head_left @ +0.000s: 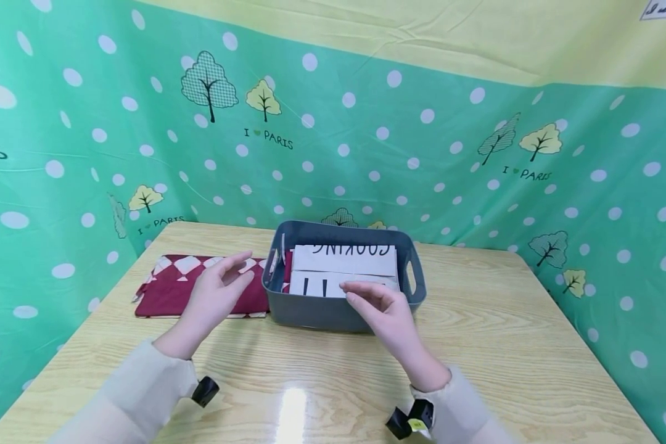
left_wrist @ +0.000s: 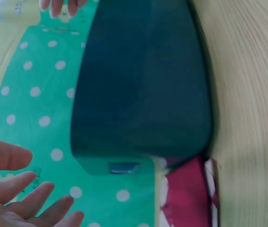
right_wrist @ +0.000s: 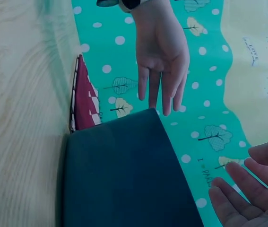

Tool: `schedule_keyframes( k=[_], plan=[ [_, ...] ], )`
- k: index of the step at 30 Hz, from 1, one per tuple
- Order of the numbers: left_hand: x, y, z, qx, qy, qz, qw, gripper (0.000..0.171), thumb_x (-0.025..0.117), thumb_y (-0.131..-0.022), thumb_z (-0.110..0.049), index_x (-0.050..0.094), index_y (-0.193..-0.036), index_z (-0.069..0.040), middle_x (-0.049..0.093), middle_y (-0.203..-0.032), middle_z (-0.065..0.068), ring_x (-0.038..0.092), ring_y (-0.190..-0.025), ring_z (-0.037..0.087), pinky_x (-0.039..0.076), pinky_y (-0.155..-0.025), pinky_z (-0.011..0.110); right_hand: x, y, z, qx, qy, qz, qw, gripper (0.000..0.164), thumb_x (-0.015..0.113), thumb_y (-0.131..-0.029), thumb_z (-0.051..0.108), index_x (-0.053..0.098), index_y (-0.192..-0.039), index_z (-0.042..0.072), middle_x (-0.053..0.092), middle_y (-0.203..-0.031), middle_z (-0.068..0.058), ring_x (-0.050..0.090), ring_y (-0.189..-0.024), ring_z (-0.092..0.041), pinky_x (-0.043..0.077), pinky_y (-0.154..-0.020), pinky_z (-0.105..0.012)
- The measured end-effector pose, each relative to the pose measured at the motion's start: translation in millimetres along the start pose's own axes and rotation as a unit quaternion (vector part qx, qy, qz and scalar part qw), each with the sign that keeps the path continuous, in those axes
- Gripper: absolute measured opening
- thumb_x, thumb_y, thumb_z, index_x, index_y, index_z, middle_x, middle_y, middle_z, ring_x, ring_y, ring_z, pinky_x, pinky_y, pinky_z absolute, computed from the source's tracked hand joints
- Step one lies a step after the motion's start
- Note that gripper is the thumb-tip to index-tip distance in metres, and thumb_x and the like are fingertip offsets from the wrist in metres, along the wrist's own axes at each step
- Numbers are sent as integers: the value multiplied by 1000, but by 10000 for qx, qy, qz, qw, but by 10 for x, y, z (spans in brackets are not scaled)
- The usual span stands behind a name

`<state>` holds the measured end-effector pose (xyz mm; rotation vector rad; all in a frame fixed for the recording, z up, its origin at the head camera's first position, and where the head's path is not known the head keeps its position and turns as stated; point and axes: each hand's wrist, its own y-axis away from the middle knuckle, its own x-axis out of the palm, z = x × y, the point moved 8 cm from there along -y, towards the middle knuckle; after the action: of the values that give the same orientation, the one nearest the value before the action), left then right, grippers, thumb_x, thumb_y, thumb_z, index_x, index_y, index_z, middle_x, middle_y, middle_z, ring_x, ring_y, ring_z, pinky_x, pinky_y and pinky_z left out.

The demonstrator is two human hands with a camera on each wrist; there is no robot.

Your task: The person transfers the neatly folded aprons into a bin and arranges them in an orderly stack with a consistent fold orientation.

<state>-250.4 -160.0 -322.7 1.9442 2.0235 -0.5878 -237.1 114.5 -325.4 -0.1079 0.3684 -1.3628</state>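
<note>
A dark grey plastic basket (head_left: pixel 322 313) with side handle holes stands on the table. Inside it lies folded white cloth (head_left: pixel 344 264) printed with "COOKING", upside down in the head view, and some dark red fabric shows at its left end. My left hand (head_left: pixel 216 296) hovers above a folded dark red cloth (head_left: pixel 161 296) with white diamonds, left of the basket; its fingers are loosely bent and hold nothing. Over the basket's front rim, toward the right, is my right hand (head_left: pixel 385 311), relaxed and holding nothing. Both hands show spread fingers in the wrist views.
The wooden table (head_left: pixel 505 345) reaches back to a green dotted curtain (head_left: pixel 366 148) with tree prints. Part of the red cloth lies close against the basket's left end. Small black devices sit at both wrists.
</note>
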Motion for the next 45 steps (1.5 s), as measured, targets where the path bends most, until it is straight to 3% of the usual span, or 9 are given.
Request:
schedule_keyframes(
  k=[5, 11, 15, 24, 33, 39, 45],
  plan=[
    [-22, -48, 137, -144, -191, 19, 9997, 53, 53, -102, -19, 39, -151, -7, 35, -156, 23, 36, -143, 43, 39, -111, 53, 132, 59, -40, -96, 3, 224, 9997, 26, 66, -94, 7, 68, -118, -4, 69, -121, -20, 65, -114, -34, 54, -92, -20],
    [-10, -94, 224, -98, -629, 44, 9980, 55, 53, -101, -20, 37, -152, -7, 35, -156, 23, 29, -146, 43, 31, -115, 60, 295, 128, -60, -303, 389, 461, 9977, 26, 66, -95, 15, 70, -120, 6, 70, -122, -10, 67, -112, -28, 54, -96, -27],
    [-6, -124, 270, -73, -900, 36, 9959, 56, 53, -101, -19, 36, -153, -7, 36, -156, 22, 26, -147, 44, 27, -115, 64, 403, 168, -49, -643, 963, 591, 9915, 29, 67, -95, 18, 70, -123, 11, 70, -125, -4, 67, -114, -22, 54, -98, -35],
    [24, -219, 427, -50, -1331, 175, 9909, 59, 52, -101, -20, 31, -154, -5, 30, -158, 24, 24, -147, 46, 26, -116, 63, 686, 247, -110, -1257, 2045, 1162, 9638, 41, 67, -94, 19, 62, -134, 9, 61, -138, -6, 57, -130, -23, 46, -108, -43],
    [2, -401, 629, -10, -2121, 248, 9769, 66, 54, -99, -23, 27, -153, 2, 24, -157, 32, 20, -144, 51, 21, -116, 67, 903, 280, -180, -1819, 2923, 1393, 9285, 48, 67, -94, 24, 58, -137, 6, 56, -144, -6, 50, -137, -25, 42, -112, -45],
    [7, -488, 717, -65, -2569, 354, 9658, 69, 55, -98, -28, 27, -153, 4, 20, -157, 35, 14, -145, 54, 14, -116, 70, 1016, 280, -235, -1846, 3312, 1615, 9111, 50, 64, -97, 30, 55, -141, 9, 53, -148, -3, 46, -140, -23, 39, -114, -41],
    [21, -571, 851, -330, -2923, 531, 9543, 75, 57, -98, -36, 25, -154, 2, 13, -159, 34, 6, -142, 62, 12, -110, 77, 1133, 293, -304, -1757, 3546, 2089, 8943, 56, 60, -98, 37, 46, -148, 15, 45, -154, 0, 38, -146, -20, 34, -118, -38]
  ],
)
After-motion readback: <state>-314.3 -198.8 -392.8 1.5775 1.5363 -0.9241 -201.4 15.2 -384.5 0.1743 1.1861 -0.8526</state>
